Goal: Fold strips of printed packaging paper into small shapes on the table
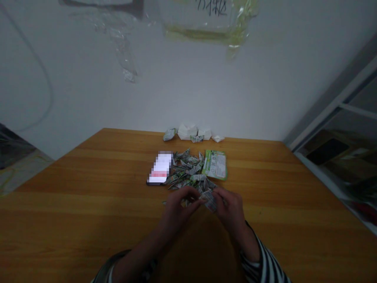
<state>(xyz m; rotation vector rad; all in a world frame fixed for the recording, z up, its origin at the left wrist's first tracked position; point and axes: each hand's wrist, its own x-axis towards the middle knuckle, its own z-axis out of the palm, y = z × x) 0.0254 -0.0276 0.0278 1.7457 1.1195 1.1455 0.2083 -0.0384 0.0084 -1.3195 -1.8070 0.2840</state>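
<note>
My left hand (179, 206) and my right hand (228, 208) meet above the near middle of the wooden table (88, 204). Both pinch one small printed paper piece (209, 198) between their fingertips. Just beyond them lies a pile of several small folded green-and-white paper pieces (188, 171). A flat green-and-white printed sheet (215, 164) lies at the pile's right. A blurred-out phone (160, 168) lies at the pile's left. Striped sleeves cover both forearms.
Folded white paper shapes (193, 132) sit at the table's far edge against the pale wall. A clear plastic bag (206, 19) hangs on the wall above. A window frame (338, 106) runs along the right. Dark clutter lies at the left edge.
</note>
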